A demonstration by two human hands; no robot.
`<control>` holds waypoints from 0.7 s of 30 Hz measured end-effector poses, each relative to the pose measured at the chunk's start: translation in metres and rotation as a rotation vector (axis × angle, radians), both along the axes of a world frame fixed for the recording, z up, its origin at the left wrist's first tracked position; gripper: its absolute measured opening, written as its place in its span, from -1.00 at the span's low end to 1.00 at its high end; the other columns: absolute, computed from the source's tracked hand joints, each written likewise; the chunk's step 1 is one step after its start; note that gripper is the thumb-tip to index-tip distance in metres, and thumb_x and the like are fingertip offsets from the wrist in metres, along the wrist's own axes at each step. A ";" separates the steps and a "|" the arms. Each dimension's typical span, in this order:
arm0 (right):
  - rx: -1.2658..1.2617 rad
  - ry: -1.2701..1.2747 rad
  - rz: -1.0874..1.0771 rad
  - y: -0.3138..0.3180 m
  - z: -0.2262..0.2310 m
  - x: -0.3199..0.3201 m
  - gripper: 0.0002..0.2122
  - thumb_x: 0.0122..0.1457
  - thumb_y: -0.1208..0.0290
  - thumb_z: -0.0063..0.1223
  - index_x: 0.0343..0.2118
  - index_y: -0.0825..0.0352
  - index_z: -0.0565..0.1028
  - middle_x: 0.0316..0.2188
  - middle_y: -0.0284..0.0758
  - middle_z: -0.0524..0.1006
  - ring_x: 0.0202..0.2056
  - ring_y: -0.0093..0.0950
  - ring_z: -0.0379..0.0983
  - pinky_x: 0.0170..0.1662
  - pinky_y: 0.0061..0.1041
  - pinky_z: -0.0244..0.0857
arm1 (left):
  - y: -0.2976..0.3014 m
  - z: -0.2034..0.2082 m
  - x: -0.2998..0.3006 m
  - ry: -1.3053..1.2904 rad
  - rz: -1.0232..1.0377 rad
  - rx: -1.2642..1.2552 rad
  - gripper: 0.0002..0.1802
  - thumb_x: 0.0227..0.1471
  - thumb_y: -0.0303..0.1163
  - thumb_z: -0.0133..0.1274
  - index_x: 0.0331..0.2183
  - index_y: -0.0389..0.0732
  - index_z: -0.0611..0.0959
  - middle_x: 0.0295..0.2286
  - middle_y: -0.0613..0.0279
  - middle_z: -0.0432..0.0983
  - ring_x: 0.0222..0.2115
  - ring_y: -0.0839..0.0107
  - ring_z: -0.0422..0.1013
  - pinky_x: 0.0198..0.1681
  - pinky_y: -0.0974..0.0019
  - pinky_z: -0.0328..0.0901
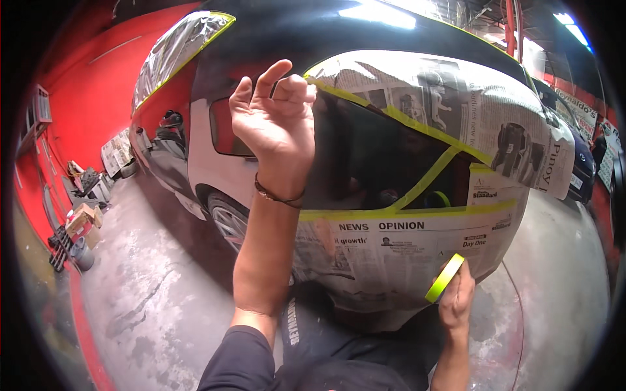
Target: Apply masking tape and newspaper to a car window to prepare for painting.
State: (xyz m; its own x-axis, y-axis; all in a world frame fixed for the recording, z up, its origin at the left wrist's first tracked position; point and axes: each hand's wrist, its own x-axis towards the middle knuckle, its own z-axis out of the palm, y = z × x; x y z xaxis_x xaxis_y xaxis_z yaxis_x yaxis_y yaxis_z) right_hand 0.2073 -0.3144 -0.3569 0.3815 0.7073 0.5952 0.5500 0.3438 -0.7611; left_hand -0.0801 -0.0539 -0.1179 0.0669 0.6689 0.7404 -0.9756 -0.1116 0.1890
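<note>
red wall (88, 107), left | stained grey floor (156, 260) | bright ceiling light (574, 32), upper right

Newspaper (404, 260) on car (274, 36), tape (445, 279) before it (rightward)

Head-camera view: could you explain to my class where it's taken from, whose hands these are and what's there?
No machine here: a person works with two bare hands. A wide fisheye camera on their head looks down, bending straight edges near the rim. The left hand is held up before the car, palm showing, seemingly empty. The right hand holds a roll of yellow-green tape. Newspaper covers the car above and below its dark side window, edged with similar tape strips.
</note>
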 end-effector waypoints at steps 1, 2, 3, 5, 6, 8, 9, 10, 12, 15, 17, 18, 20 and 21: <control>-0.025 0.053 0.035 -0.006 -0.010 0.002 -0.58 0.67 0.14 -0.16 0.03 0.51 0.52 -0.49 -0.07 0.60 -0.49 -0.24 0.57 -0.37 -0.20 0.36 | -0.002 0.002 0.005 -0.003 0.073 -0.056 -0.26 0.45 0.11 -0.10 -0.05 -0.45 0.79 -0.44 -0.10 0.75 -0.36 0.13 0.55 0.13 -0.03 0.33; -0.027 0.047 0.023 -0.011 -0.020 0.003 -0.59 0.67 0.16 -0.16 0.03 0.52 0.52 -0.50 -0.08 0.60 -0.50 -0.25 0.56 -0.38 -0.20 0.35 | -0.004 0.003 0.010 0.001 0.128 -0.034 -0.25 0.44 0.13 -0.10 -0.07 -0.44 0.80 -0.42 -0.12 0.77 -0.34 0.10 0.58 0.09 -0.05 0.36; -0.016 0.060 0.025 -0.014 -0.029 0.003 -0.60 0.66 0.18 -0.15 0.03 0.52 0.51 -0.51 -0.09 0.59 -0.51 -0.25 0.55 -0.38 -0.20 0.34 | -0.007 0.005 0.014 -0.014 0.159 -0.090 -0.24 0.44 0.14 -0.10 -0.08 -0.44 0.81 -0.42 -0.11 0.77 -0.35 0.10 0.57 0.08 -0.06 0.37; -0.041 0.103 0.029 -0.022 -0.041 0.004 -0.63 0.64 0.24 -0.15 0.02 0.55 0.50 -0.53 -0.10 0.57 -0.53 -0.26 0.53 -0.40 -0.20 0.32 | -0.010 0.009 0.020 -0.042 0.152 -0.117 -0.23 0.43 0.15 -0.10 -0.11 -0.45 0.81 -0.41 -0.10 0.76 -0.36 0.09 0.56 0.06 -0.08 0.40; -0.050 0.073 0.006 -0.026 -0.045 0.005 -0.62 0.64 0.23 -0.15 0.02 0.55 0.50 -0.52 -0.09 0.58 -0.53 -0.25 0.54 -0.40 -0.20 0.32 | -0.011 0.010 0.019 -0.066 0.163 -0.173 -0.23 0.42 0.15 -0.10 -0.12 -0.45 0.81 -0.40 -0.09 0.76 -0.37 0.08 0.56 0.07 -0.09 0.41; -0.038 0.102 0.022 -0.031 -0.050 0.004 -0.61 0.65 0.21 -0.14 0.01 0.56 0.50 -0.51 -0.09 0.59 -0.52 -0.25 0.56 -0.40 -0.21 0.33 | -0.010 0.011 0.018 -0.116 0.121 -0.205 -0.23 0.41 0.15 -0.09 -0.13 -0.45 0.81 -0.40 -0.06 0.75 -0.38 0.07 0.56 0.10 -0.09 0.41; -0.042 0.084 -0.004 -0.033 -0.051 0.003 -0.59 0.66 0.18 -0.14 0.01 0.55 0.50 -0.50 -0.09 0.60 -0.52 -0.26 0.57 -0.40 -0.22 0.34 | -0.010 0.009 0.018 -0.146 0.099 -0.223 -0.24 0.41 0.14 -0.09 -0.15 -0.45 0.81 -0.42 -0.03 0.72 -0.39 0.11 0.55 0.04 -0.05 0.43; -0.034 0.091 0.001 -0.035 -0.051 0.001 -0.58 0.67 0.16 -0.15 0.01 0.55 0.50 -0.50 -0.09 0.61 -0.51 -0.26 0.58 -0.40 -0.23 0.35 | -0.009 0.007 0.018 -0.148 0.088 -0.269 -0.24 0.41 0.14 -0.09 -0.16 -0.44 0.81 -0.43 -0.02 0.71 -0.40 0.12 0.55 0.01 -0.03 0.44; -0.023 0.101 0.018 -0.036 -0.050 -0.004 -0.55 0.68 0.12 -0.15 0.00 0.54 0.50 -0.48 -0.10 0.63 -0.49 -0.28 0.61 -0.39 -0.24 0.36 | -0.010 0.000 0.024 -0.155 0.034 -0.297 -0.25 0.41 0.14 -0.08 -0.18 -0.44 0.82 -0.45 0.00 0.69 -0.40 0.15 0.55 -0.05 0.02 0.46; -0.035 0.115 0.054 -0.035 -0.047 -0.018 -0.51 0.70 0.01 -0.17 -0.02 0.48 0.50 -0.49 -0.19 0.62 -0.47 -0.36 0.61 -0.35 -0.32 0.41 | -0.014 -0.014 0.043 -0.169 -0.006 -0.223 -0.28 0.38 0.12 -0.06 -0.15 -0.40 0.85 -0.41 0.04 0.70 -0.33 0.11 0.59 0.30 -0.23 0.36; -0.070 0.141 0.072 -0.033 -0.046 -0.031 -0.47 0.71 -0.13 -0.20 -0.06 0.36 0.48 -0.53 -0.33 0.56 -0.46 -0.50 0.55 -0.29 -0.45 0.47 | -0.021 -0.025 0.060 -0.257 -0.108 -0.236 -0.30 0.43 0.10 -0.05 -0.24 -0.40 0.81 -0.42 0.06 0.68 -0.37 0.15 0.59 -0.11 0.09 0.49; -0.068 0.136 0.081 -0.032 -0.046 -0.038 -0.48 0.72 -0.11 -0.19 -0.06 0.36 0.48 -0.53 -0.34 0.55 -0.46 -0.50 0.54 -0.29 -0.45 0.48 | -0.026 -0.032 0.066 -0.263 -0.118 -0.210 -0.32 0.44 0.11 -0.05 -0.23 -0.36 0.82 -0.41 0.05 0.68 -0.35 0.15 0.59 -0.06 0.06 0.49; -0.061 0.127 0.090 -0.030 -0.045 -0.051 -0.52 0.72 -0.06 -0.17 -0.06 0.37 0.47 -0.53 -0.34 0.53 -0.47 -0.51 0.52 -0.28 -0.44 0.49 | -0.041 -0.054 0.067 -0.242 -0.192 -0.185 -0.36 0.47 0.10 -0.06 -0.15 -0.31 0.80 -0.37 0.06 0.67 -0.31 0.14 0.60 0.01 0.06 0.48; -0.051 0.174 0.128 -0.030 -0.044 -0.055 -0.59 0.74 0.05 -0.15 -0.04 0.37 0.46 -0.51 -0.34 0.53 -0.47 -0.52 0.52 -0.28 -0.43 0.50 | -0.051 -0.068 0.068 -0.155 -0.248 -0.173 -0.40 0.50 0.07 -0.09 -0.11 -0.29 0.77 -0.32 0.08 0.67 -0.28 0.15 0.60 0.06 0.06 0.48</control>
State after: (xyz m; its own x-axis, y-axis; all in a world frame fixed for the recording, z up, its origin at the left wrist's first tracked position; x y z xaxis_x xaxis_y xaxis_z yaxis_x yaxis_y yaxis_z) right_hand 0.1520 -0.3445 -0.4012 0.3807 0.7840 0.4904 0.3629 0.3611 -0.8590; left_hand -0.0123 -0.1050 -0.1863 0.1391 0.7632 0.6310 -0.9876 0.1535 0.0320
